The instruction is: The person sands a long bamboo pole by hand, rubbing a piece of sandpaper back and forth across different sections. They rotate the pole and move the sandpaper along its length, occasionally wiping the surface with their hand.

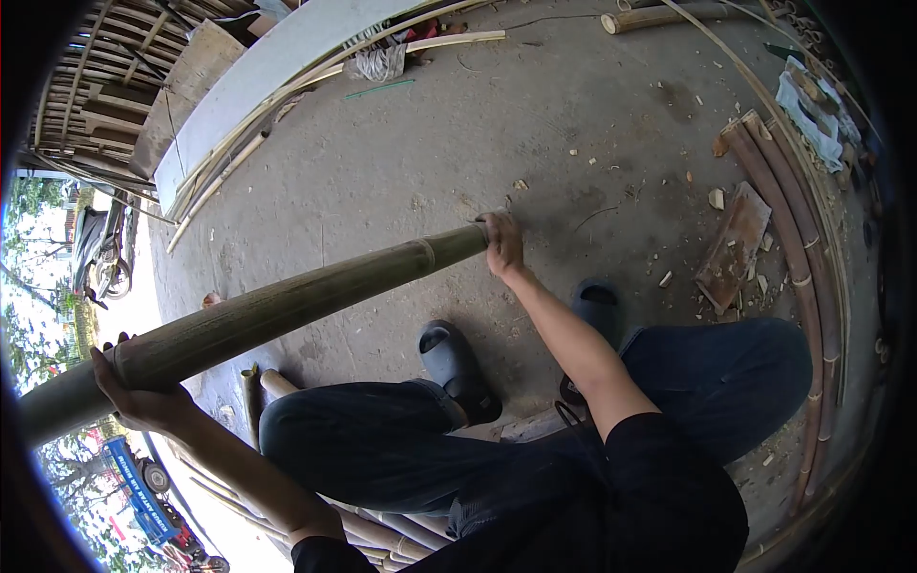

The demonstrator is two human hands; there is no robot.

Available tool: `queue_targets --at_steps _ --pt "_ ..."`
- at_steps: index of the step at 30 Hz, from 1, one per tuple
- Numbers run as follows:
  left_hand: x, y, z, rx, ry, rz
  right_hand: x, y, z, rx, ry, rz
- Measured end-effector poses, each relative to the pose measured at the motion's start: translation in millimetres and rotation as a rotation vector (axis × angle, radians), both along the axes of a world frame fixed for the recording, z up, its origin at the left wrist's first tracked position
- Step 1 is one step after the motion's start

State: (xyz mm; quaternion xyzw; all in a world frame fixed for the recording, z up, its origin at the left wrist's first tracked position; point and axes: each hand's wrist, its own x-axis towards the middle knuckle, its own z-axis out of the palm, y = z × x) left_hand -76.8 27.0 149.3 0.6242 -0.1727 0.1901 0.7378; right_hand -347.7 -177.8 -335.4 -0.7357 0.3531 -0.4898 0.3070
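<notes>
A thick green bamboo pole lies slantwise across the view in front of my knees, its left end running out past the frame's edge. My left hand grips it from below near the left, with fingertips showing over the top. At the pole's right end, my right hand is closed around the tip, and its fingers cover the cut end. Whether the right hand also holds something small there cannot be made out.
Brown bamboo poles curve along the right, beside a worn wooden block among chips. A cut bamboo piece lies at the top. Split strips lie at upper left. More poles lie beneath me. A motorbike stands outside.
</notes>
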Motion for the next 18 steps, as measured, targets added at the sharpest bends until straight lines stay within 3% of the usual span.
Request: queue_targets --at_steps 2,4,5,8,13,15,18 --pt "-2.1 -0.8 -1.7 -0.010 -0.036 0.004 -8.4 -16.7 3.3 -0.042 0.077 -0.051" --pt "-6.6 -2.8 -0.5 -0.005 -0.007 0.019 4.5 -1.3 16.4 -0.001 -0.032 0.122" --pt "-11.5 -0.7 1.4 0.001 -0.005 0.007 17.2 13.3 68.2 0.077 -0.084 0.230" --pt "-8.4 -1.2 1.6 -0.007 -0.038 -0.030 63.9 66.9 185.6 -0.084 -0.206 0.140" --pt "-10.2 -4.5 3.0 -0.018 0.031 0.027 52.8 52.5 115.3 -0.252 -0.109 0.018" --pt "-7.8 1.6 0.3 -0.006 -0.001 -0.001 24.5 34.9 64.4 -0.122 -0.013 0.005" --pt "-3.0 5.7 -2.9 -0.011 -0.039 -0.034 11.3 32.8 65.9 -0.056 0.058 0.037"
